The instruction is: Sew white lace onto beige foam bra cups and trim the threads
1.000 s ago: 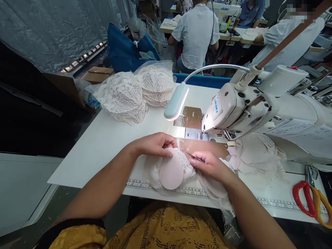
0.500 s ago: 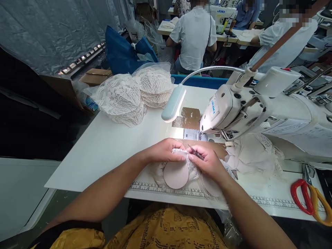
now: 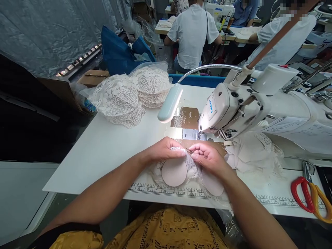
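A lace bra piece with pale pink padded cups (image 3: 174,172) lies on the white sewing table (image 3: 109,148) in front of me. My left hand (image 3: 163,149) pinches the lace at its upper edge, fingers closed. My right hand (image 3: 207,157) is closed round small metal tweezers or snips (image 3: 190,150), whose tip touches the lace between both hands. A second cup (image 3: 212,182) lies under my right wrist.
A white JUKI sewing machine (image 3: 233,107) with a gooseneck lamp (image 3: 168,103) stands just behind my hands. Stacked lace cups (image 3: 129,95) sit at the back left, more sewn pieces (image 3: 254,152) at the right. Red and yellow scissors (image 3: 308,197) lie far right. Other people sew behind.
Both hands have drawn closer together at the lace's top edge, and the tool's tip has moved onto the lace. The garment has shifted slightly away from me.
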Motion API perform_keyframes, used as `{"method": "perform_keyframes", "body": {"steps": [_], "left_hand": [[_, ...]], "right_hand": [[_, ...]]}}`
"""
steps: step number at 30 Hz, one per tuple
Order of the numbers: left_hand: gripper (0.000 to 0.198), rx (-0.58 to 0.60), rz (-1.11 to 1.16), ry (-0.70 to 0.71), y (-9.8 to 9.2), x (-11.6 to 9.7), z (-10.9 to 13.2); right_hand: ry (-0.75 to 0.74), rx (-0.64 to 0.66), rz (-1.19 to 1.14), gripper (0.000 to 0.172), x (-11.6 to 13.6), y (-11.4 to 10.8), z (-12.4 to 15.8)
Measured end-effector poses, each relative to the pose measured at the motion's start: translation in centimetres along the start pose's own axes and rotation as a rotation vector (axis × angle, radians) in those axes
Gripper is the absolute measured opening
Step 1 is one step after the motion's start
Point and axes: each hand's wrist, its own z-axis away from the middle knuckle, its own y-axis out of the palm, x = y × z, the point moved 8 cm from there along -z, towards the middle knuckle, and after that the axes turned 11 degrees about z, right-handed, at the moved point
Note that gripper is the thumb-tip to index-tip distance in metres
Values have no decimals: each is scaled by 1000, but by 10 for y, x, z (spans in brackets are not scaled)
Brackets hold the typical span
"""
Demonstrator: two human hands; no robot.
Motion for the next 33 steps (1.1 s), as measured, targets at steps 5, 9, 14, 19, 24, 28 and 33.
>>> {"method": "perform_keyframes", "body": {"steps": [5,9,14,19,24,28,33], "left_hand": [[29,30,-48,15,5,-3,-2],[31,48,-51,25,10,-8,-1],[40,68,-81,30,13,-11,1],[38,51,-129,15,15,-8,1],[36,39,-208,19,17,-4,-2],[28,56,-162,16,14,-4,-2],[27,121,-10,-45,5,1,4]], "right_hand": [[-10,-6,80,24,2,5,-2],[-32,-45,129,23,2,4,-3],[-54,-69,162,18,3,2,-3],[-38,10,154,21,2,6,-2],[-45,-32,249,13,9,9,-5],[-33,-124,272,13,13,-2,-4],[73,-193,508,32,16,-39,23]]}}
